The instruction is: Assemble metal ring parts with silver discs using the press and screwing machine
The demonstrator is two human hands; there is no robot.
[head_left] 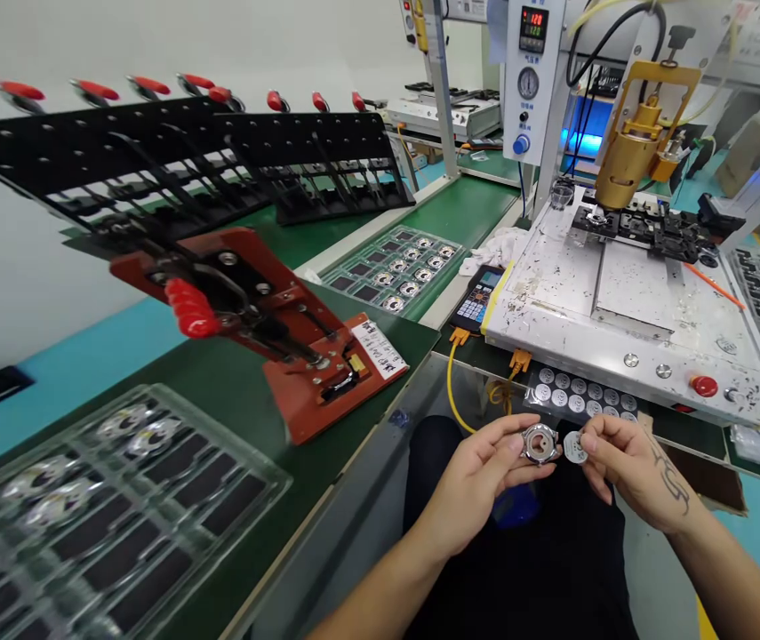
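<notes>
Over the lap, my left hand [479,480] grips a round silver watch case [540,444] between thumb and fingers, its ring-shaped face turned up. Just right of it, my right hand [626,462] pinches a thin round silver disc [575,447] with small printed marks. The disc and the case are close side by side; whether their edges touch is hard to tell. Beyond the hands, a clear sheet [559,383] with rows of similar round discs lies at the front of the white machine.
A white machine base [660,329] with a gold press head [626,160] stands at right. A red-brown clamp fixture [286,373] is at left. Clear trays with round metal parts lie at lower left [220,551] and on the green belt [353,293]. A yellow cable [450,391] hangs ahead.
</notes>
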